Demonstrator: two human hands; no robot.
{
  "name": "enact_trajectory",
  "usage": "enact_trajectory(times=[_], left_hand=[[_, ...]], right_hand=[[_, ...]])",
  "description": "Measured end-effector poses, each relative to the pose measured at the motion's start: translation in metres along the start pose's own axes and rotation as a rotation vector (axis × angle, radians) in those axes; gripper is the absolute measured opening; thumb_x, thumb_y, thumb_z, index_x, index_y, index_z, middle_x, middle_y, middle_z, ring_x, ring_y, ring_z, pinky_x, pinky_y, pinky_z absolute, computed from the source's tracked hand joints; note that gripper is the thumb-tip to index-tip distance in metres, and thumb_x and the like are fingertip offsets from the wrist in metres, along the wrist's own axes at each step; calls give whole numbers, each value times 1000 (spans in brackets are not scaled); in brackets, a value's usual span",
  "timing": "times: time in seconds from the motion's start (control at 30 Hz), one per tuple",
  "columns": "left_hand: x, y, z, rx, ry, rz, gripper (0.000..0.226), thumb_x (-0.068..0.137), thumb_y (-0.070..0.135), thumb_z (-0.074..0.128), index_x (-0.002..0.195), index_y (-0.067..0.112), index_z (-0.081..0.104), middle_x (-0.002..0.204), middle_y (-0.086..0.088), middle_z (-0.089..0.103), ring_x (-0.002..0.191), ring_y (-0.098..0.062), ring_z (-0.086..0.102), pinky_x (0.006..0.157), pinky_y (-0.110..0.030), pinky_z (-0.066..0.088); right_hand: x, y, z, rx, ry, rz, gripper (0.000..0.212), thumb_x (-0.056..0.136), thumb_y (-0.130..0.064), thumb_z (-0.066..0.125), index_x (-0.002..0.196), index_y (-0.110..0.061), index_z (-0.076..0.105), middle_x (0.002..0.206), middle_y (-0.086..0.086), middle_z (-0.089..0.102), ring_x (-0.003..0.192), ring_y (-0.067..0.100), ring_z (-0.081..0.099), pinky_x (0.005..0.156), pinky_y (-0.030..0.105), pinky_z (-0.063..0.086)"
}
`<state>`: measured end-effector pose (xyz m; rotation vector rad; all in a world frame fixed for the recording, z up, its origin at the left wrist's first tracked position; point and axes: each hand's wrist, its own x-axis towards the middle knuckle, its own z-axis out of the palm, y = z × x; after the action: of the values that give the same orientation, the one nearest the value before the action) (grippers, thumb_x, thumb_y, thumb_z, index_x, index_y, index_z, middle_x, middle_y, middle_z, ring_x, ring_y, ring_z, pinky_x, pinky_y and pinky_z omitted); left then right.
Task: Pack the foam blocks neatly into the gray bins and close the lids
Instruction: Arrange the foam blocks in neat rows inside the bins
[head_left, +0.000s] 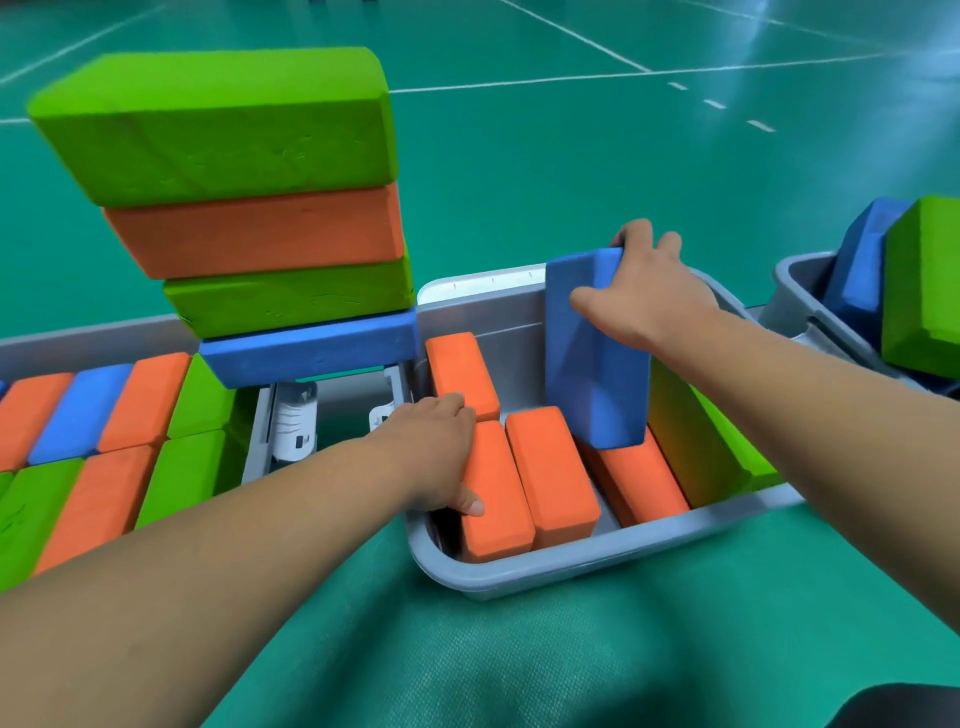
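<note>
While our right grip (644, 296) pinches a blue block (597, 384) upright in the half-filled bin (571, 571) and our left grip (436, 447) clasps an orange block (498, 519) there, four stacked blocks (260, 234) wait, no lid closed.

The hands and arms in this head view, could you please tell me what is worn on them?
Nothing visible is worn: the left hand and right hand are bare, with no gloves, rings or watch in view, and no sleeves show anywhere up to the frame edge.

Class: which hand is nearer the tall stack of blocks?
Left. The left hand grips an orange block just right of the stack; the right hand holds the upright blue block farther right.
</note>
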<state>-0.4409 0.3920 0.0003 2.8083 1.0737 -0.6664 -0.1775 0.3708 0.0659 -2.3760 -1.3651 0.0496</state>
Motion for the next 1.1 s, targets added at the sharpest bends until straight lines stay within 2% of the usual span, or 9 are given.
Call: enact_trajectory(times=[0.13,0.47,0.67,0.77,0.83,0.9,0.97,1.03,1.1], left_hand=[[2,5,-9,5,-32,-8,98,73,73,77,144,14,43,139,-7,42,130,-29,44,108,-43,40],[-2,5,-10,6,-56,-19,93,76,72,75,144,15,44,144,-8,39,127,-32,45,107,-46,42],[-3,5,-8,8,-42,-15,96,76,73,75,147,15,43,149,-10,37,129,-33,45,108,-48,42],[-4,5,-10,-3,-44,-17,95,76,72,75,146,15,44,147,-9,38,130,-33,43,109,-47,41],[-5,7,-11,-1,-52,-17,93,77,71,75,144,14,45,146,-9,38,130,-33,43,109,-47,40],[-4,8,-13,12,-59,-18,92,77,71,76,142,14,46,143,-9,39,129,-33,43,109,-47,40],[-5,8,-13,0,-61,-23,91,77,71,76,142,14,46,141,-9,39,129,-33,43,107,-47,40],[-6,8,-14,-10,-61,-22,92,77,70,76,142,14,45,142,-10,39,128,-33,44,107,-47,41],[-6,8,-14,-4,-55,-20,92,76,70,77,142,14,45,142,-10,39,128,-33,44,107,-47,42]], right_hand=[[-14,-15,-10,128,123,-121,58,77,-49,66,122,-22,42,118,1,37,84,33,55,73,39,41],[-25,-24,-4,377,279,-246,62,78,-39,77,127,-20,44,125,0,38,90,9,44,81,36,45],[-34,-18,36,261,93,-213,62,82,-41,77,129,-16,44,125,6,38,91,28,55,82,39,47],[-44,-6,72,112,-244,-185,48,96,-52,64,124,-16,50,119,8,52,97,32,59,81,34,39],[-51,5,90,72,-485,-189,41,101,-57,54,123,-23,51,99,-2,60,101,28,61,79,32,36],[-50,10,94,84,-518,-209,29,103,-55,50,119,-31,53,86,-8,60,94,24,62,75,31,36],[-41,8,91,119,-490,-214,23,103,-52,51,116,-34,54,90,-2,67,86,22,65,73,32,40],[-35,7,91,192,-475,-178,30,103,-49,53,128,-33,49,96,1,71,79,17,65,74,33,42],[-36,10,95,201,-480,-164,46,103,-49,54,144,-31,43,117,3,71,94,22,68,84,31,43]])
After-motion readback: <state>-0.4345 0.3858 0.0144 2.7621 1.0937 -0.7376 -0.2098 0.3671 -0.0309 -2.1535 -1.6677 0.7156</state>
